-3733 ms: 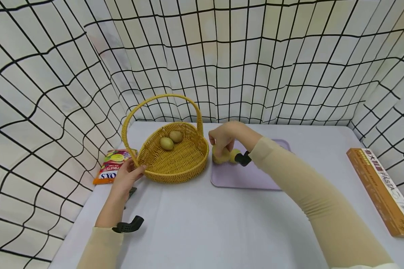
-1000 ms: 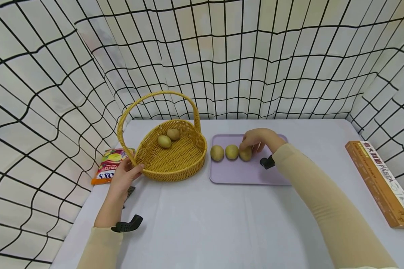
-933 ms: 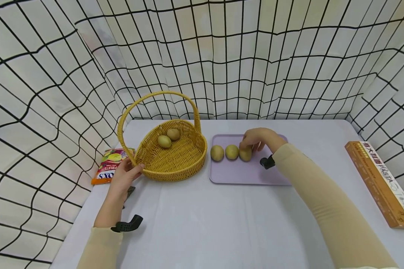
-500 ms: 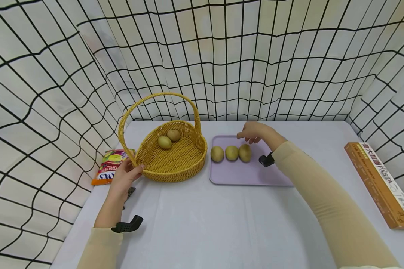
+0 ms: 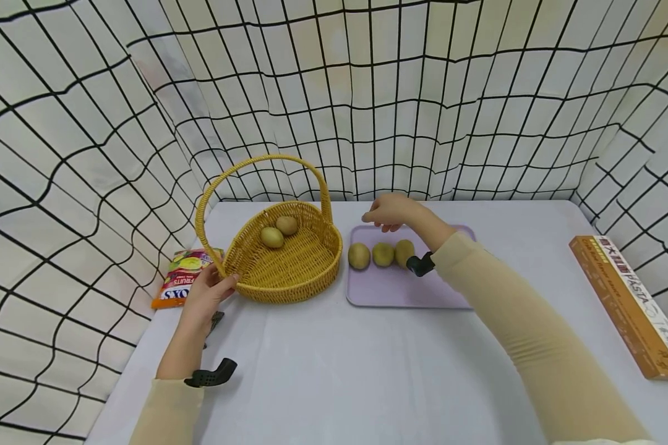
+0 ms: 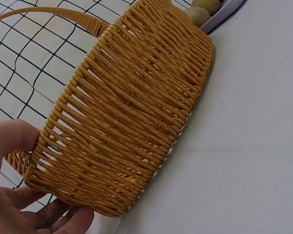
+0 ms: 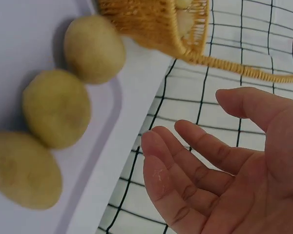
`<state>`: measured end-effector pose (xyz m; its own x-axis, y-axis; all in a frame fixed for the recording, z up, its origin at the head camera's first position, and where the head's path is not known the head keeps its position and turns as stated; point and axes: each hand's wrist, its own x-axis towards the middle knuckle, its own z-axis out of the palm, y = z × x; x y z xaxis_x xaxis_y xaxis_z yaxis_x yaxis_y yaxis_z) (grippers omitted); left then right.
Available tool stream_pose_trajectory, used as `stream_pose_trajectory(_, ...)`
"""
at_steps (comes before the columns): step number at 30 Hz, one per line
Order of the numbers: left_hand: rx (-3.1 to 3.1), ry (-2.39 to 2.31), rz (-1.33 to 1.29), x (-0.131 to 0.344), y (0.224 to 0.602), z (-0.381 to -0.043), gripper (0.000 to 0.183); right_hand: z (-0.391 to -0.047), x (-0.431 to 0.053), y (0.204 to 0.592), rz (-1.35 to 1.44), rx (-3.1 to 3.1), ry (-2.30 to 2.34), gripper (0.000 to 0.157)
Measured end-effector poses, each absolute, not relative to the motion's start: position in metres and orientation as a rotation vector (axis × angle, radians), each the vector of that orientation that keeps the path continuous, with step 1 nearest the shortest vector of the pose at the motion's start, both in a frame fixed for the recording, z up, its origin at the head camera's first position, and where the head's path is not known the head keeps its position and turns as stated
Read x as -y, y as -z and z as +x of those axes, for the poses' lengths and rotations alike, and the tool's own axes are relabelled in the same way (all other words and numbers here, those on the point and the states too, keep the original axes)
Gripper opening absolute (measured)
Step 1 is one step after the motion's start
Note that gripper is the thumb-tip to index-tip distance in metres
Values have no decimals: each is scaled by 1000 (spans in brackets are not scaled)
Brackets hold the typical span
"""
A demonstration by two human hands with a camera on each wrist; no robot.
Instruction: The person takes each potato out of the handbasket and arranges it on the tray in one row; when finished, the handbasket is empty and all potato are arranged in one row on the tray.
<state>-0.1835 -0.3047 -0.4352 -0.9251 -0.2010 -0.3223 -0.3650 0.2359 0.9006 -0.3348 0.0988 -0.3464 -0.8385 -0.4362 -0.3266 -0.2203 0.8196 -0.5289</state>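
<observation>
My left hand [image 5: 205, 295] grips the near left side of the yellow wicker basket [image 5: 289, 293], thumb over the rim and fingers under the outer wall, as the left wrist view shows. Two potatoes [image 5: 271, 237] lie inside at the back left of the basket. My right hand [image 5: 392, 212] hangs over the back edge of the lilac tray [image 5: 406, 290], holding nothing, its fingers loosely bent in the right wrist view. On the tray three potatoes stand in a row: a left potato [image 5: 359, 256], a middle potato [image 5: 383, 254] and a right potato [image 5: 404, 252], partly behind the wrist camera.
A red and orange fruit candy bag [image 5: 182, 278] lies left of the basket, partly behind my left hand. A dark small object [image 5: 216, 319] shows beside the left wrist. The long pasta box [image 5: 631, 306] lies at the right. Black netting over white cloth walls the table in.
My right hand has let go of the rightmost potato, risen, and moved left over the tray's back edge. That potato now rests in the row. The left hand stays on the basket.
</observation>
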Motion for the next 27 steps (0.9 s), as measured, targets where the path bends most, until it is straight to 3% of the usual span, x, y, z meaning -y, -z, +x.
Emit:
stream_pose_trajectory(13, -2361, -1801, -541, 306, 434, -179, 82, -326, -44, 326, -607, -2534, 679, 45)
stream_pose_trajectory(27, -2332, -1821, -544, 307, 434, -180, 80, -328, -6, 337, -637, -2435, 929, 46)
